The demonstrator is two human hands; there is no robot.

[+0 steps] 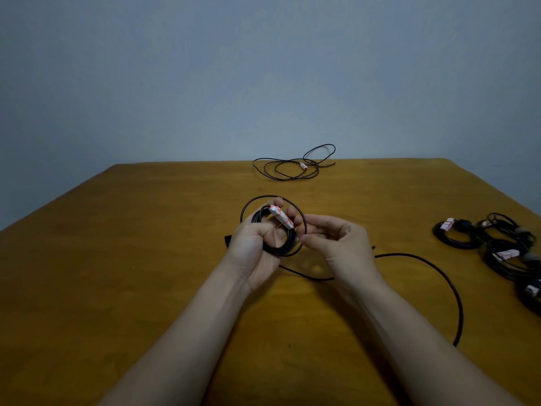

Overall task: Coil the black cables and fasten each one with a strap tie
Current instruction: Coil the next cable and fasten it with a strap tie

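Observation:
My left hand [254,248] grips a small coil of black cable [278,249] above the middle of the wooden table [146,259]. A white strap tie with red print [281,216] lies across the top of the coil by my fingertips. My right hand [336,240] pinches the cable at the coil's right side. The uncoiled rest of the cable [433,268] trails right in a wide loop over the table and runs off its front edge.
A loose black cable with a small white tie [292,168] lies at the table's far edge. Several coiled, tied cables [494,244] are grouped at the right edge. A blue-grey wall stands behind the table.

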